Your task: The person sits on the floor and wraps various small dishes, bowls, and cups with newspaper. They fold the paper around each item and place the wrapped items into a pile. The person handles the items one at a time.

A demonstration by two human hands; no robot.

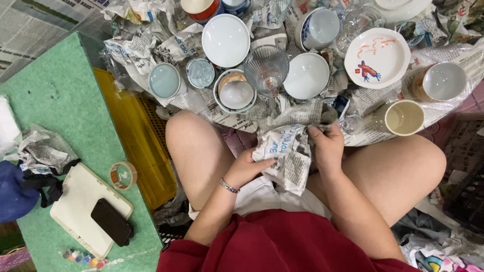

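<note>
I look down on my lap, in the centre of the frame. My left hand (247, 168) is clenched on the lower left edge of a crumpled newspaper bundle (288, 153), with the thumb pressed on top of the paper. My right hand (327, 146) grasps the upper right part of the same bundle, fingers curled over the paper. The bundle sits between both hands, above my thighs, and it hangs down a little toward the white cloth on my lap. What is inside the paper I cannot tell. On my left wrist there is a thin bracelet (229, 186).

Above the hands, across the upper part of the frame, many dishes stand on sheets of newspaper: a clear ribbed glass (266, 65) just above the bundle, a white bowl (306, 75) to its right, a white plate with a red and blue drawing (377, 58) further right, and a cream mug (404, 117) near my right hand.

At the left side there is a green table (60, 95). In the lower left a black phone (111, 221) lies on a white board (83, 201), and a roll of tape (123, 175) is just beside it. A yellow crate (138, 141) stands between the table and my left leg.
</note>
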